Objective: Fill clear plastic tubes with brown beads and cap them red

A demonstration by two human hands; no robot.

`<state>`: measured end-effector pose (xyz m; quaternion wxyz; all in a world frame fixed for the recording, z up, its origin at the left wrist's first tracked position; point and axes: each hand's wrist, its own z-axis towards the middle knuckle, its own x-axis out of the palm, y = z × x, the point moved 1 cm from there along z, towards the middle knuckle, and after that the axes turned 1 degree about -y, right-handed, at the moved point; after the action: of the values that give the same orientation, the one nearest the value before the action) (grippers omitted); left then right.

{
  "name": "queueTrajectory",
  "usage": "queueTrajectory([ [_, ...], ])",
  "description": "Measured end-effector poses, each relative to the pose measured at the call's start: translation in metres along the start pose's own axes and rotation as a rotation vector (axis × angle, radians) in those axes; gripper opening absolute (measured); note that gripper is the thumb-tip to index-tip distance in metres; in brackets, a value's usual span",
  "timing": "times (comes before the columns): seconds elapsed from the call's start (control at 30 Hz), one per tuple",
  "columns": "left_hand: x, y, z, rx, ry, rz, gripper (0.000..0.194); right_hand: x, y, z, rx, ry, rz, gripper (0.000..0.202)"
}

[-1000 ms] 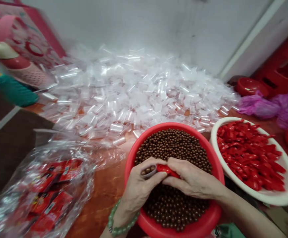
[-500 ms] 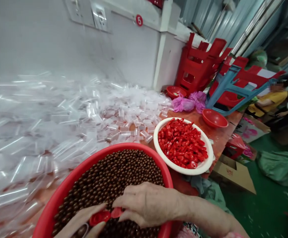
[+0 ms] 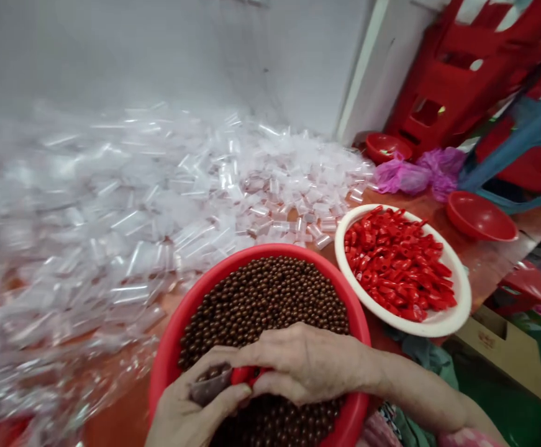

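Observation:
Over a red basin (image 3: pixel 159 372) full of small brown balls (image 3: pixel 270 292), my two hands meet. My left hand (image 3: pixel 177 403) is closed around a small clear plastic container (image 3: pixel 210 388) with brown balls inside. A red plastic cap (image 3: pixel 241 375) sits at the container's end. My right hand (image 3: pixel 305 363) grips the cap's side, its thumb and fingers closed on the red plastic; the fingers partly cover it. Just right of the basin, a white bowl (image 3: pixel 463 298) holds a heap of red plastic pieces (image 3: pixel 398 264).
Clear plastic containers (image 3: pixel 195 186) lie piled on the left of the table against the wall. Pink plastic bags (image 3: pixel 403 177), red bowls (image 3: pixel 482 215), red stools (image 3: pixel 431 81) and a blue stool (image 3: pixel 526 136) stand at the back right. A cardboard box (image 3: pixel 503 351) sits below the table edge.
My view has turned left and downward, so the basin and bowl appear further right. The red cap, with its lid apart before, now appears more folded together between my hands.

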<state>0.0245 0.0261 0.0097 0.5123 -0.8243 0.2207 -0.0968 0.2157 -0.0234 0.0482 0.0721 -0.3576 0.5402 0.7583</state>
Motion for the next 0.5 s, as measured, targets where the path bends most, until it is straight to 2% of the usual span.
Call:
queueTrajectory([
  [0.1, -0.001, -0.005, -0.002, -0.011, 0.019, -0.082, 0.019, 0.004, -0.005, -0.001, -0.041, -0.142, 0.098, 0.024],
  [0.2, 0.000, -0.008, -0.005, -0.034, 0.113, -0.167, 0.019, 0.007, -0.010, -0.003, 0.010, -0.245, 0.183, 0.015],
  [0.33, 0.002, -0.011, -0.005, -0.054, 0.207, -0.199, 0.021, 0.007, -0.014, -0.005, 0.105, -0.231, 0.271, 0.011],
  [0.5, 0.002, -0.011, -0.003, 0.016, 0.175, -0.220, 0.018, 0.009, -0.014, -0.005, 0.070, -0.166, 0.210, 0.006],
])
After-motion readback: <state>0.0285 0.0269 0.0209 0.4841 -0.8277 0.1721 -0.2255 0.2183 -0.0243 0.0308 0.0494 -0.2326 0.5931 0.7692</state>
